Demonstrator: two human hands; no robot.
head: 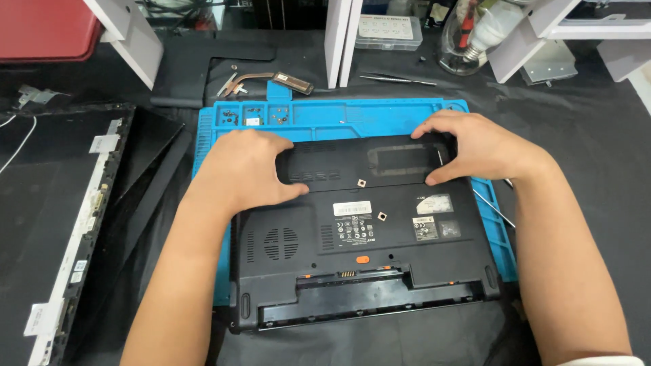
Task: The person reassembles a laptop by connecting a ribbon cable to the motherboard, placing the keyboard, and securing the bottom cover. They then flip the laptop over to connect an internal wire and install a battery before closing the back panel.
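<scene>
Left hand [247,169] and right hand [478,146], fingers spread flat, press the matte black plastic access panel [366,163] on the upturned laptop base [359,257], which lies on a blue silicone mat [325,118].

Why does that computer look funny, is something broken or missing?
The black laptop lies upside down on the blue mat. Its near edge has an open slot where a part seems gone. Both hands, left hand and right hand, press on its back cover panel. A detached screen frame lies at the left.
</scene>
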